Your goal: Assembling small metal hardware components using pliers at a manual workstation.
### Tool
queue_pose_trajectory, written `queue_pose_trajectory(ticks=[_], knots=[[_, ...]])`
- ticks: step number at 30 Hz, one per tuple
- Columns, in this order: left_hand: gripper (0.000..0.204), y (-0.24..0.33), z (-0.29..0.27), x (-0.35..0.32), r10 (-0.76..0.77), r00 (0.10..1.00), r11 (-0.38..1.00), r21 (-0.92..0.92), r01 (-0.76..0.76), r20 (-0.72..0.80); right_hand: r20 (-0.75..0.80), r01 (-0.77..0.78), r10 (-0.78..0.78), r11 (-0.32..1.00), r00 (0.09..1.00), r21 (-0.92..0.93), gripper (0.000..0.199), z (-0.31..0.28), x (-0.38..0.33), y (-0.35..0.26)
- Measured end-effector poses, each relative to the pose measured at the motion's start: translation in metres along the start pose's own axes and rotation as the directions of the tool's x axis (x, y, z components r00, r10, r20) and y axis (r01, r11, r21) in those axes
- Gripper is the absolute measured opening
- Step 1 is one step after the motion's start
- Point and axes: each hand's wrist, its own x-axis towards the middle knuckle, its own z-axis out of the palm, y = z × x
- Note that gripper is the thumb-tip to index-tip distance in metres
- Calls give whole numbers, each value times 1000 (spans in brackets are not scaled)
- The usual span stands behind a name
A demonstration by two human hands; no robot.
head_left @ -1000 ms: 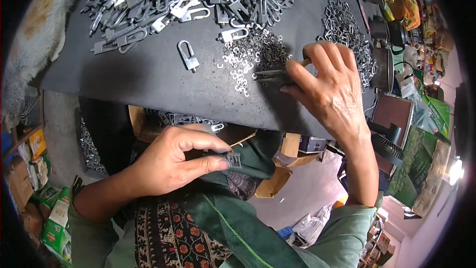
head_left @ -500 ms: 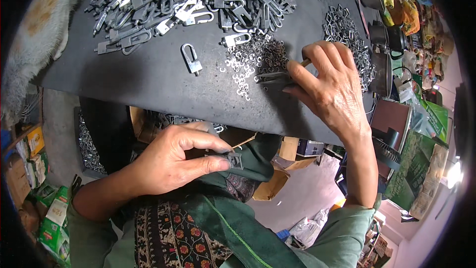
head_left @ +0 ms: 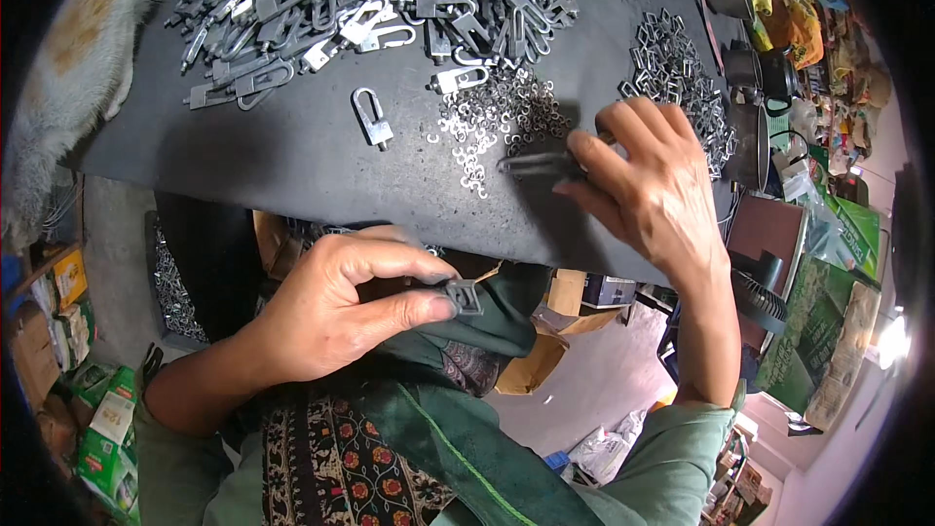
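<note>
My left hand (head_left: 336,307) pinches a small grey square metal frame (head_left: 466,298) between thumb and forefinger, just off the table's near edge. A thin brownish stick (head_left: 490,273) shows beyond the frame; what it belongs to, I cannot tell. My right hand (head_left: 648,180) is closed on dark tweezers (head_left: 541,164), blurred by motion, their tips low over the table. Beside the tips lies a pile of tiny C-shaped metal clips (head_left: 506,112). One metal loop with a block and stub (head_left: 372,119) lies alone to the left of the clips.
A large heap of similar metal loops (head_left: 380,0) covers the far side of the dark table (head_left: 282,161). Small rectangular links (head_left: 672,68) are piled at the right, near metal cups (head_left: 748,136). A furry animal (head_left: 83,68) lies along the left edge.
The frame in my left hand has turned, so its square opening shows more. My right hand has shifted slightly, and the tweezers' tips have moved a little nearer to me.
</note>
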Motion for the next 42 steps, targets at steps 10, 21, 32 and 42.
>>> queue_pose_trajectory(ticks=[10,21,32,42], knots=[[19,-10,5,-1,-29,999,999,-31,30,25,-140,-145,156,985,978,89,39,12,-30,-24],[18,-12,11,-2,-46,997,998,55,43,69,-232,-42,23,996,972,-77,40,26,-25,-8],[20,-13,11,0,-31,999,999,17,31,27,-92,66,-71,996,993,-57,46,13,-11,-1],[21,0,6,1,-186,980,960,-227,165,-74,-183,110,-72,973,980,205,39,9,-19,-31]])
